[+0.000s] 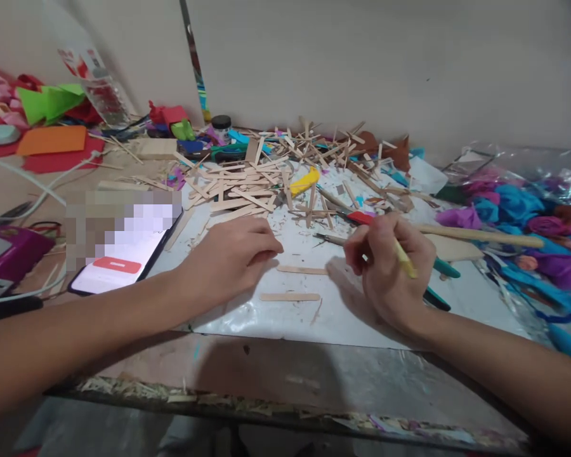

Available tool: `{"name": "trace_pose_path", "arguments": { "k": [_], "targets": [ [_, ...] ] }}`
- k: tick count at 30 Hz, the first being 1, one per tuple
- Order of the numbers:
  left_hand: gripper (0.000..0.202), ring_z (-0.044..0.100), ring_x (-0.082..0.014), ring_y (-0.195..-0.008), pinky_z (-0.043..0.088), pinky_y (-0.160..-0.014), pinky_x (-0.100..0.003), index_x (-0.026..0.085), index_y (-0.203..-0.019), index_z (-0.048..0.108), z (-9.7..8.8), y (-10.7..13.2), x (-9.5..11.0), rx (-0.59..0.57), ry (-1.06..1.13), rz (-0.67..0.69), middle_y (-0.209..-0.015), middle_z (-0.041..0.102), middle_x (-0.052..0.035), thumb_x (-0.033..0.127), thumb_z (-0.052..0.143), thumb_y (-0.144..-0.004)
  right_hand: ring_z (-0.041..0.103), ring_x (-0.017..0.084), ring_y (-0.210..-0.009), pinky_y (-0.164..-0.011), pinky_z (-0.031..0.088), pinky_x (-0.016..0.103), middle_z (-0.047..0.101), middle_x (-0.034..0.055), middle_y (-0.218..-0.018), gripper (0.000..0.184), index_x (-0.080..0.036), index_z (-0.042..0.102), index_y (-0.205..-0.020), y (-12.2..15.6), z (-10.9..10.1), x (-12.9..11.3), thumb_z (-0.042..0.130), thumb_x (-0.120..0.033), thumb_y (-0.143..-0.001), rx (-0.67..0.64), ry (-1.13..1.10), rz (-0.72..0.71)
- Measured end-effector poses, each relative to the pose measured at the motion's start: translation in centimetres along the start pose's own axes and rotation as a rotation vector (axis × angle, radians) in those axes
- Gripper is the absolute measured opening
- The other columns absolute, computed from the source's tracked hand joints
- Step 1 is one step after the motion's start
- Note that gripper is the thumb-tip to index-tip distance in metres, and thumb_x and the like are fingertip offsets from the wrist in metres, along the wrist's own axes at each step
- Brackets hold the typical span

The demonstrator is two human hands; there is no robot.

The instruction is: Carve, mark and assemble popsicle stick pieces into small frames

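Bare forearms [76, 336] come in from eight and four o'clock, over the worn tabletop edge [295, 406] at six. In the head view, the left hand [233, 251] rests over the white board [476, 311], its fingers bent and drawn together; whether they pinch anything I cannot tell. The upper stick [302, 271] lies flat on the board at about five o'clock from those fingertips, just beside them, and at about eight from the right fingertips. The lower stick [289, 297] lies nearer the camera, roughly parallel, near six o'clock from the left fingertips. The right hand [394, 270] has thumb and fingers closed around a yellow pen-like tool [403, 259], its rear end pointing towards five o'clock. Heaped sticks [247, 187] spread towards twelve, and a lit phone [118, 279] lies at nine.
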State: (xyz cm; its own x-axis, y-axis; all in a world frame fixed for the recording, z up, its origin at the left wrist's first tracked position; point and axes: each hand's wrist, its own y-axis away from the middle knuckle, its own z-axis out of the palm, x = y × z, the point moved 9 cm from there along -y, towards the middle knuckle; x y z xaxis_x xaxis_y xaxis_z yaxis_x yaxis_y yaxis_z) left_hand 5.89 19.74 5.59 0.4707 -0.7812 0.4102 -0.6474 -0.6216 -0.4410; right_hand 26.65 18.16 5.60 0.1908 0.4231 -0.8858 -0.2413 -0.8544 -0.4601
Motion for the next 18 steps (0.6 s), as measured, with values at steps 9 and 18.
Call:
{"name": "trace_pose_path", "arguments": {
  "k": [9, 18],
  "targets": [
    [0.018, 0.063, -0.0225, -0.097, 0.05, -0.085, -0.035, 0.014, -0.108, 0.075, 3.8, 1.3, 1.4, -0.155, -0.099, 0.191, -0.106, 0.071, -0.0083, 0.01, 0.059, -0.101, 0.06, 0.013, -0.055, -0.048, 0.041, 0.029, 0.074, 0.005, -0.077, 0.037, -0.022, 0.08, -0.089, 0.2, 0.7, 1.6, 0.067, -0.055, -0.099, -0.103, 0.021, 0.19],
    [0.019, 0.06, -0.0218, -0.093, 0.048, -0.081, -0.035, 0.013, -0.107, 0.075, 3.7, 1.3, 1.5, -0.143, -0.141, 0.213, -0.102, 0.069, -0.0077, 0.009, 0.057, -0.1, 0.068, 0.017, -0.067, -0.052, 0.052, 0.026, 0.078, 0.0044, -0.085, 0.011, -0.023, 0.082, -0.089, 0.3, 2.5, 3.1, 0.087, -0.028, -0.08, -0.28, 0.264, 0.319]
  ]
}}
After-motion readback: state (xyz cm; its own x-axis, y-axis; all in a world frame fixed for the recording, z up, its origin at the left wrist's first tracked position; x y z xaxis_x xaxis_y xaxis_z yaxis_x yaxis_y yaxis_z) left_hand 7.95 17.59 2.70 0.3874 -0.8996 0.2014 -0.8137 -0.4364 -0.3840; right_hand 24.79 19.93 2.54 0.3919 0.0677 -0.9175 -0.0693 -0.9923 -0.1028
